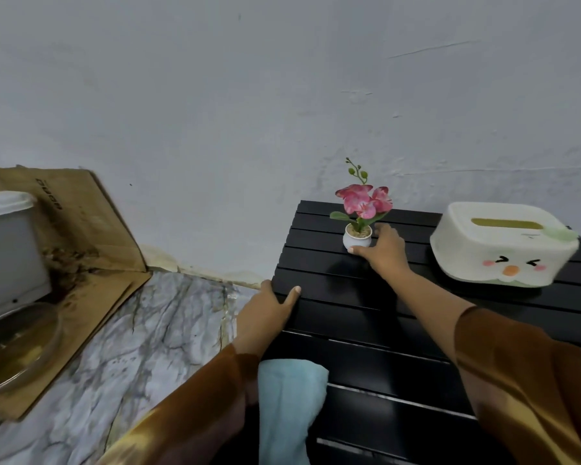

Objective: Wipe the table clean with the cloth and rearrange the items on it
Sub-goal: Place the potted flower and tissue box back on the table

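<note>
A black slatted table (366, 330) stands against a pale grey wall (249, 78) and serves as the landmark. To its left, the floor carries a grey-veined marble-patterned sheet (131, 330); farther left of the table lies flattened brown cardboard (91, 229) bearing a white plastic container (7, 243) and a clear glass bowl (17, 347).

On the table's far right part sits a cream rounded plastic tissue box with a cartoon face (503, 243). At the table's near left edge a light blue folded cloth (289, 407) hangs over the side, beside the left forearm's brown satin sleeve (195, 414); neither hand holds it.

Near the table's far edge stands a small white round pot with pink artificial orchid blooms (358, 238), upright. The right hand (383, 253) curls around the pot's right side, thumb and fingers touching it in a loose grasp. The left hand (269, 310) rests on the table's left edge, thumb on top, fingers wrapped over the side, gripping the table.
</note>
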Demonstrator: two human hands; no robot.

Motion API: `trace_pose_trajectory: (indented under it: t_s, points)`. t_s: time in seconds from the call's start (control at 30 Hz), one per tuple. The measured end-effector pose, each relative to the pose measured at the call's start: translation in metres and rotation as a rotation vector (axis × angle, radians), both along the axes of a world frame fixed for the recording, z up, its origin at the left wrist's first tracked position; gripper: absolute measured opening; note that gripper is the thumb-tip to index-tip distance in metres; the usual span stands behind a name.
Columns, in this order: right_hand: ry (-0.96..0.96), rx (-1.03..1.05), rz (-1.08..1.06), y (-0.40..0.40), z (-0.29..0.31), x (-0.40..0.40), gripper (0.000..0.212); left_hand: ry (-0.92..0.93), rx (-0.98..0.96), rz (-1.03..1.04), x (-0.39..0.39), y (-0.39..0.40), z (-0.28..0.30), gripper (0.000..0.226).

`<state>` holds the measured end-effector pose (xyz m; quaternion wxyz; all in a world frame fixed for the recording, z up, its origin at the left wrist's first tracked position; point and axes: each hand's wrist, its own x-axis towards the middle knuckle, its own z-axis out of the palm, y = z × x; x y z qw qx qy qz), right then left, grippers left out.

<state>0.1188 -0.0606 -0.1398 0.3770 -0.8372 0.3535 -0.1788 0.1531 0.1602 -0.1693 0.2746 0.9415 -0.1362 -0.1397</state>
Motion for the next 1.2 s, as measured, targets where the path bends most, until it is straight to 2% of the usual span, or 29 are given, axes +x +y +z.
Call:
trace_pose_trajectory:
  t_s: [0.2,0.33,0.63,0.77,0.9,1.2]
  points:
    - [-0.029,-0.093,0.045,-0.002,0.005,0.015,0.034,-0.025,-0.013,0.000,-0.002,-0.001,-0.001,0.056]
    - [0.009,-0.148,0.066,-0.004,0.002,0.019,0.036,-0.026,-0.024,0.002,-0.004,-0.001,0.000,0.055]
    - [-0.039,0.004,0.069,-0.002,0.008,-0.012,0.043,0.050,-0.049,0.001,-0.002,0.000,0.002,0.059]
    - [-0.091,0.025,0.113,0.008,0.015,-0.043,0.029,0.117,-0.034,-0.010,-0.004,0.002,0.008,0.070]
    - [-0.109,0.018,0.131,0.020,0.017,-0.070,0.043,0.030,0.059,-0.035,-0.024,0.003,0.022,0.082]
    - [-0.077,0.073,0.134,0.050,0.011,-0.118,0.061,-0.118,0.231,-0.174,-0.077,0.026,0.043,0.082]
